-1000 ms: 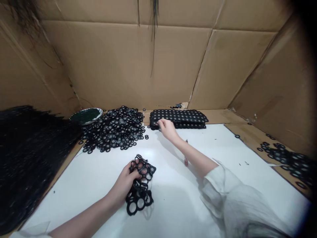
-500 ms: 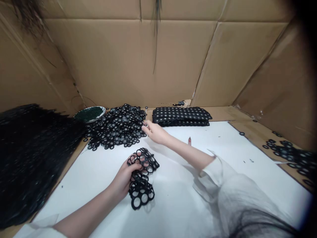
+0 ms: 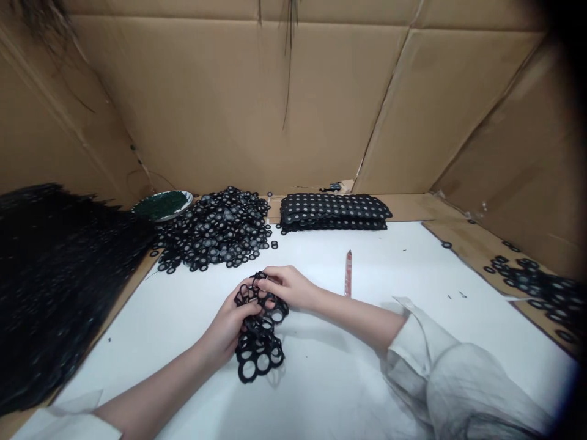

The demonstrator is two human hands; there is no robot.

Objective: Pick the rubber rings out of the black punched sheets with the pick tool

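Note:
Linked black rings form a floppy piece of ring mesh point(image 3: 261, 362) above the white board. My left hand point(image 3: 227, 322) is closed around its upper part, thumb on top, and the lower rings hang free. At the mesh's upper edge, my right hand point(image 3: 293, 288) has its fingers pinched on a small black ring point(image 3: 259, 276), which touches or overlaps the linked rings. Part of that ring is hidden by the fingertips. Beyond both hands lies a heap of loose black rings point(image 3: 215, 229).
A stack of finished-looking dotted black mats point(image 3: 337, 209) lies at the back. Left of the heap stands a white-rimmed dish point(image 3: 189, 200) of dark green material. Black strands point(image 3: 59, 293) cover the left side. A reddish pen-like tool point(image 3: 348, 274) and scattered rings point(image 3: 541, 284) are to the right.
My right hand has come back from the edge of the ring heap to the mesh, bringing a small ring. The left hand keeps its hold. More of the reddish tool shows.

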